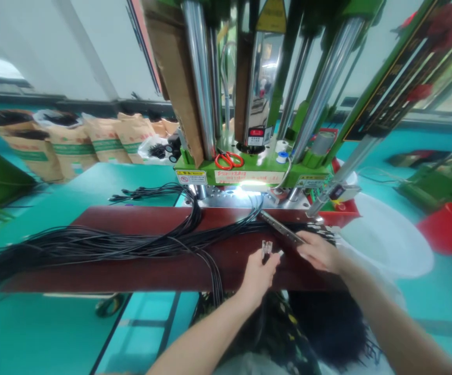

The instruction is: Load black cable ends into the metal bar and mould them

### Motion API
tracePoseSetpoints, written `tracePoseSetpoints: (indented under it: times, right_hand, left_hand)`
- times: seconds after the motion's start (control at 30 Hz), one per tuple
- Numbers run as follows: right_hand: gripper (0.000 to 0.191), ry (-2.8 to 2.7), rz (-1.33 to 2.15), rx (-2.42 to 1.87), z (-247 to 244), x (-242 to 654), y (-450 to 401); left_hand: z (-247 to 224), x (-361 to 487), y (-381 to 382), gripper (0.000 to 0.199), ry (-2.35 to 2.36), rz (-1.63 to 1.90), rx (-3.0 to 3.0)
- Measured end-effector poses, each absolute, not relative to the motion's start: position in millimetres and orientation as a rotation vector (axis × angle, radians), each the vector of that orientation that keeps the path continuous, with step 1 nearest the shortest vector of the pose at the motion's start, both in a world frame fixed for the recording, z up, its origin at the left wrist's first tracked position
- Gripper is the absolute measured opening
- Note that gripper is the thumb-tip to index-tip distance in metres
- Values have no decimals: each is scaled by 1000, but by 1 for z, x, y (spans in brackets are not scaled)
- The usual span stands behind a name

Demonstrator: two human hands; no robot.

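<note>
My left hand [259, 273] pinches small metallic or clear connector pieces [267, 248] above the dark red board [234, 268]. To its right, my right hand [319, 251] grips the end of a narrow metal bar [283, 228], which points up and left toward the machine. A large bundle of black cables [112, 242] runs across the board from the left. Some of its strands reach up to the lit metal plate [226, 198] under the green press, near the bar's far tip.
Red-handled scissors [229, 160] and a blue-and-white spool [283, 156] are on the green press [210, 174]. A white basin [386, 237] and a red bucket [450, 229] stand at right. Paper sacks [72, 146] line the back left.
</note>
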State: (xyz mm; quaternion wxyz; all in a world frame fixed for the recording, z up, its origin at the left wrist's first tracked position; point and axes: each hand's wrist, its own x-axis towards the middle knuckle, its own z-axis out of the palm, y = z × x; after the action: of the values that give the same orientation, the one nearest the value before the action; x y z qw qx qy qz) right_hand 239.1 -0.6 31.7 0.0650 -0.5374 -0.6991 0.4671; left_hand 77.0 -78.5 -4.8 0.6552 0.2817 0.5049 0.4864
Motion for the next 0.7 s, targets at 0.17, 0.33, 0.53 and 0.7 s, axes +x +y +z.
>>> tracePoseSetpoints:
  times: [0.17,0.33,0.53,0.7]
  right_hand:
    - [41,-1187,1748,-1273,4,236,-51]
    - [43,-1045,1596,-1202,-1,228,-61]
    - [50,-1141,1486,-1291,-3,228,-64]
    - [58,-1312,1418,-1400,-6,228,-67]
  left_hand:
    - [-12,93,-70,25,1151,1010,914]
    - [-16,100,-66,22,1173,963,1098]
    - [-17,98,-67,21,1197,982,1168]
    - [-18,98,-69,23,1204,990,1193]
